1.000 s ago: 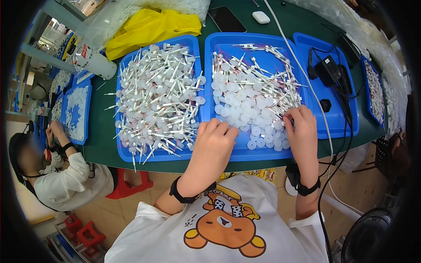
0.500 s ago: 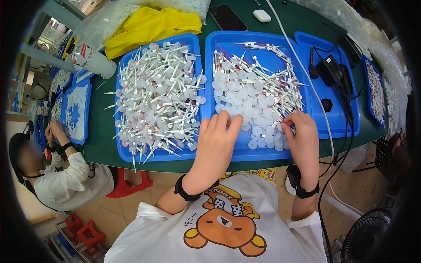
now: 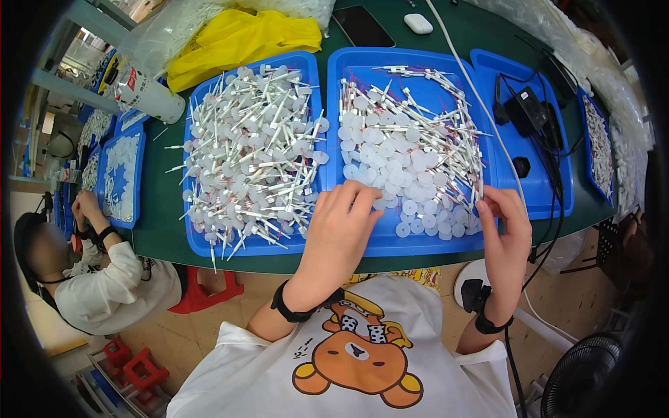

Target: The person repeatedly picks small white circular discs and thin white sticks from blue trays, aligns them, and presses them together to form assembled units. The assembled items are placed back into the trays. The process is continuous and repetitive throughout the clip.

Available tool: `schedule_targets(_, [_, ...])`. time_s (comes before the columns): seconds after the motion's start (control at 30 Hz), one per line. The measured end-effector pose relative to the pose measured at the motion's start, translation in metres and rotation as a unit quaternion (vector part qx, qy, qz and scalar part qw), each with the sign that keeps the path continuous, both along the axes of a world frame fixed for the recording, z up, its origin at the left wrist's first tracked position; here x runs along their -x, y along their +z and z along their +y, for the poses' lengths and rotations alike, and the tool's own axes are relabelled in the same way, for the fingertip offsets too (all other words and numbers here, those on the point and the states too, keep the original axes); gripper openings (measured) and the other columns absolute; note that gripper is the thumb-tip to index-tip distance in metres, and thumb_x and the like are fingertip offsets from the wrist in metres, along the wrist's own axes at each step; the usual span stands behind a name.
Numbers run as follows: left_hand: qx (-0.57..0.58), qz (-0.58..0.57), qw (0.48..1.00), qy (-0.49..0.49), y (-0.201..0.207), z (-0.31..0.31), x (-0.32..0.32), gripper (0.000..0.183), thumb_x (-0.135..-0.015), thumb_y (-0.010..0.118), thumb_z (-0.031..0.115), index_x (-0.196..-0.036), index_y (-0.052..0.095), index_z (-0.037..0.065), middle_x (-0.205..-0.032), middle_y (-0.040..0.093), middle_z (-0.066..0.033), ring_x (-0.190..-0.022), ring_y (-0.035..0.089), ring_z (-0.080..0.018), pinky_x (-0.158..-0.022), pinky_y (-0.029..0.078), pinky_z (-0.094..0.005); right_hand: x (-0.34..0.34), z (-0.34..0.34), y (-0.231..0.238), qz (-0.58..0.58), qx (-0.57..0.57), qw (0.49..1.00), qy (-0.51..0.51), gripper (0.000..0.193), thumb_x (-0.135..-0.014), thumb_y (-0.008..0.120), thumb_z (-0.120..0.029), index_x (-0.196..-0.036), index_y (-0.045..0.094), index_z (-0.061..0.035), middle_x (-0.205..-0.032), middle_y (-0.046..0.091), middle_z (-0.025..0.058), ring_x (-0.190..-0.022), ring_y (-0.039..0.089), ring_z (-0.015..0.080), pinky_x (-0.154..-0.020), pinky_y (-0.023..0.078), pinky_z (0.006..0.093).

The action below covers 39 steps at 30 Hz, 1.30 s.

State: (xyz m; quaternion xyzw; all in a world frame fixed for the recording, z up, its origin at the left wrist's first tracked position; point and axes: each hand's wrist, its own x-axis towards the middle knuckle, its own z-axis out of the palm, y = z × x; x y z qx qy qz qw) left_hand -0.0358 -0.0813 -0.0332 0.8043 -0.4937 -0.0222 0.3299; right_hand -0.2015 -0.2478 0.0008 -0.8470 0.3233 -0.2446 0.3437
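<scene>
My left hand is at the near edge of the middle blue tray, fingers curled and closed beside the translucent white discs. What its fingertips hold, if anything, is hidden. At the same tray's right rim, my right hand pinches a thin white stick-shaped part between thumb and fingers. More white sticks with fine reddish wires lie behind and right of the discs. To the left, another blue tray is heaped with white sticks fitted with discs.
A third blue tray holds a black power adapter and cables. A white cable crosses the trays. Farther back are a yellow bag, a phone, a white case and a bottle. Another person works at left.
My right hand has moved right, from over the discs to the tray's right rim. My left hand has shifted slightly down and left, its fingers more curled.
</scene>
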Motion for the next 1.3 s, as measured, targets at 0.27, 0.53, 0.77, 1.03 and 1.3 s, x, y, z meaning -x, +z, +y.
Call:
schedule_targets(0.27, [0.243,0.418,0.873,-0.065,0.017,0.015,0.014,0.029,-0.080,0.074,-0.005,-0.108,0.066,0.001,-0.100,0.057,-0.0053,-0.094,0.059,-0.0145,-0.075,0.049,-0.0278,-0.004,0.041,0.016,-0.263,-0.159,0.946,0.104,0.017,-0.094,0.049,0.010,-0.109,0.052,0.0035,-0.103,0.062,0.0210,-0.097,0.067,0.0306,-0.086,0.056,0.0393])
schedule_targets(0.53, [0.209,0.548,0.805,-0.085,0.023,0.024,0.014,0.019,-0.089,0.066,-0.003,-0.108,0.067,-0.003,-0.108,0.060,-0.0077,-0.101,0.060,-0.0154,-0.084,0.049,-0.0260,-0.008,0.061,0.018,-0.323,-0.223,0.906,0.161,0.023,-0.091,0.049,0.016,-0.112,0.051,0.0069,-0.107,0.062,0.0249,-0.100,0.068,0.0363,-0.087,0.059,0.0414])
schedule_targets(0.77, [0.220,0.805,0.544,-0.083,0.025,0.023,0.018,0.017,-0.102,0.051,0.016,-0.112,0.054,0.002,-0.108,0.061,-0.0092,-0.108,0.059,-0.0195,-0.100,0.046,-0.0391,-0.010,0.072,0.005,-0.348,-0.190,0.904,0.158,0.026,-0.088,0.053,0.016,-0.112,0.053,0.0065,-0.106,0.064,0.0250,-0.097,0.069,0.0351,-0.084,0.059,0.0391])
schedule_targets(1.03, [0.214,0.837,0.488,-0.124,0.018,0.027,0.019,0.020,-0.101,0.054,0.014,-0.119,0.051,0.004,-0.118,0.058,-0.0072,-0.110,0.059,-0.0185,-0.104,0.045,-0.0392,-0.013,0.071,0.001,-0.295,-0.125,0.936,0.146,0.028,-0.084,0.061,0.015,-0.111,0.059,0.0055,-0.104,0.069,0.0218,-0.094,0.070,0.0284,-0.081,0.058,0.0336])
schedule_targets(1.3, [0.197,0.830,0.507,-0.127,0.023,0.026,0.022,0.029,-0.098,0.058,0.008,-0.126,0.051,0.002,-0.120,0.057,-0.0073,-0.113,0.057,-0.0172,-0.101,0.047,-0.0361,-0.020,0.067,0.007,-0.257,-0.044,0.950,0.174,0.031,-0.075,0.074,0.010,-0.104,0.066,0.0021,-0.097,0.069,0.0164,-0.086,0.068,0.0268,-0.075,0.054,0.0346])
